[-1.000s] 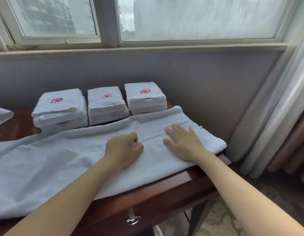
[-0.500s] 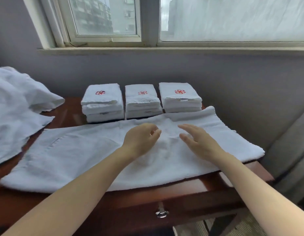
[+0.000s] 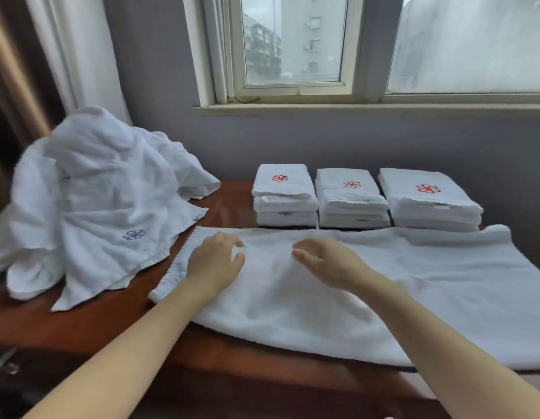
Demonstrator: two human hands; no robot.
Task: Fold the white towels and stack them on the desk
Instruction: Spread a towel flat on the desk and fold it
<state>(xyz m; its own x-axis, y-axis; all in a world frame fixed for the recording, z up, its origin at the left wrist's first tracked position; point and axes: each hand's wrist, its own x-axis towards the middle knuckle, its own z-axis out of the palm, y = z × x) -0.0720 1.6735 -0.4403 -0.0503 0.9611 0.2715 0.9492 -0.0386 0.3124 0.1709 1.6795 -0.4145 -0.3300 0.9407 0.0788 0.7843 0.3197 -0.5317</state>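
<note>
Three folded stacks, one flat towel; left hand, right hand: grips released.

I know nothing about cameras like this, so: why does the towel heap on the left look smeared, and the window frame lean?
Head view: the crumpled towel heap is motion-blurred, the folded stacks sharper. Head view: the wide-angle lens tilts the window frame. Head view: soft daylight, faint shadows, no glare.
</note>
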